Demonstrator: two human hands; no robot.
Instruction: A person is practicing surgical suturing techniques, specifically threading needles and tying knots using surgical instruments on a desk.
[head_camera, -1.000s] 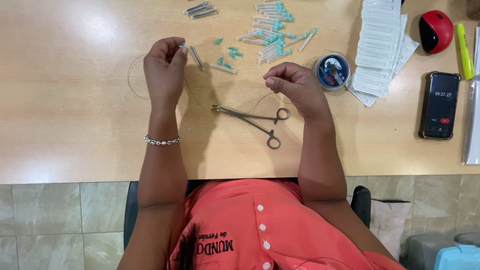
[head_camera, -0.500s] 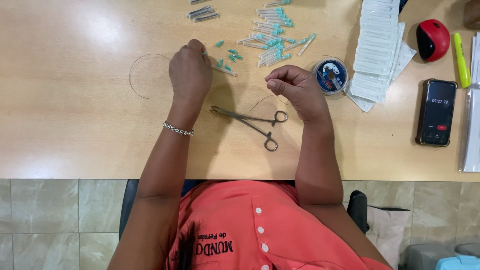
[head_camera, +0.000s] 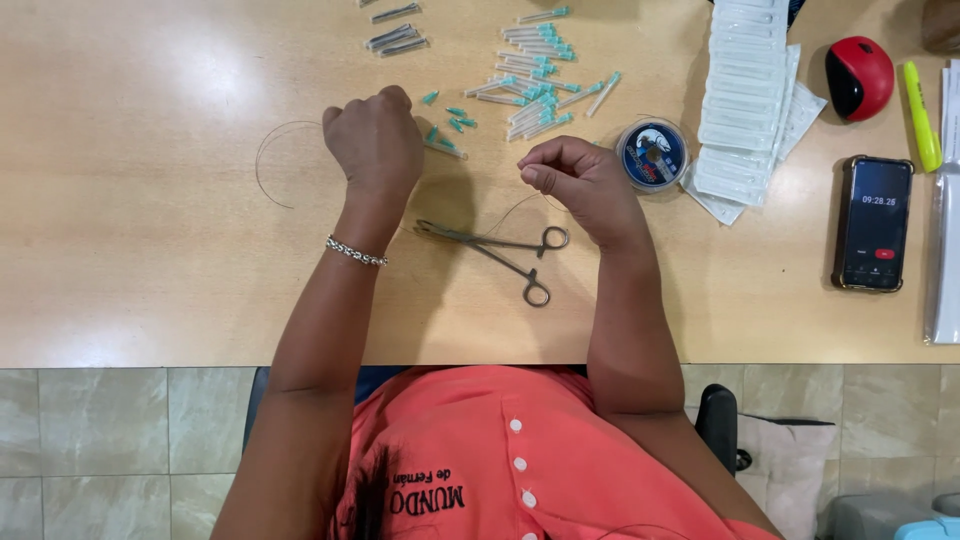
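Wooden tabletop (head_camera: 150, 280), light tan, bears all items. Left hand (head_camera: 375, 145): fingers curled shut, pinching a thin dark wire (head_camera: 268, 150) that loops on the table to its left. Right hand (head_camera: 580, 180): fingers closed in a pinch; what it grips is too fine to tell. Steel forceps (head_camera: 500, 250): lying flat between the wrists, untouched. Teal-capped needles (head_camera: 535, 85): scattered heap beyond the hands. Round blue spool (head_camera: 652, 153): just beside the right hand. White flat sachets (head_camera: 745, 95): long overlapping stack, right of the spool. Black phone (head_camera: 877, 222), red rounded case (head_camera: 858, 78), yellow-green marker (head_camera: 921, 115): far right.
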